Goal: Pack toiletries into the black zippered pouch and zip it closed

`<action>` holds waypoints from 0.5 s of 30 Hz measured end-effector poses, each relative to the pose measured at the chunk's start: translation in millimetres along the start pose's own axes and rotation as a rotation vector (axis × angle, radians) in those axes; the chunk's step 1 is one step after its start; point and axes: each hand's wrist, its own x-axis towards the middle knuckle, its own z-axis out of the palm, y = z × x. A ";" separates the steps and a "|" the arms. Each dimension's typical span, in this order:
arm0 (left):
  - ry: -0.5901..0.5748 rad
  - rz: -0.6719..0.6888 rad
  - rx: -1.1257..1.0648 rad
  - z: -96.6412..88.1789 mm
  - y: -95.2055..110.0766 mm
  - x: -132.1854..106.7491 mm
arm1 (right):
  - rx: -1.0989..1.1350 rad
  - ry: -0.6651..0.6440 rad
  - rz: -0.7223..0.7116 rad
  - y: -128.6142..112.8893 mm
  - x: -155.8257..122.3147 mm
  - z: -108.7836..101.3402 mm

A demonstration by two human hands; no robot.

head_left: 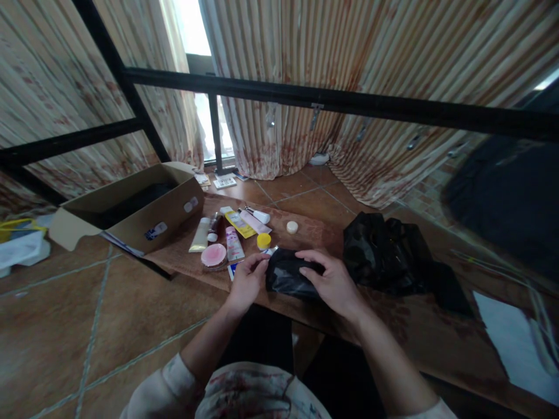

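A small black pouch [288, 278] lies at the near edge of a low wooden table [419, 331]. My left hand [247, 280] pinches its left end, fingers closed on the edge. Over the pouch's right part rests my right hand [332, 279], fingers curled and gripping it. Just left of the pouch lie several toiletries: a pink round compact [213, 255], a pink tube [234, 243], a yellow packet [240, 224], a cream tube [200, 235] and a yellow-capped jar [263, 240].
An open cardboard box [144, 212] stands at the table's left end. A crumpled black bag [386, 253] lies right of the pouch, white paper [515, 343] further right. A small white lid [292, 227] sits behind. A black metal frame [349, 102] crosses in front of curtains. The floor is tiled.
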 end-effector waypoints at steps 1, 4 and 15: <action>0.003 0.000 0.002 -0.1 -0.8 -0.5 | -0.048 0.044 -0.029 0.1 -1.2 1.7; 0.010 0.010 0.022 -2.0 -3.4 -2.2 | -0.164 0.064 -0.040 -0.2 -5.8 5.0; -0.235 0.455 0.562 5.1 39.6 25.8 | -0.299 0.107 0.038 3.7 -23.8 -16.1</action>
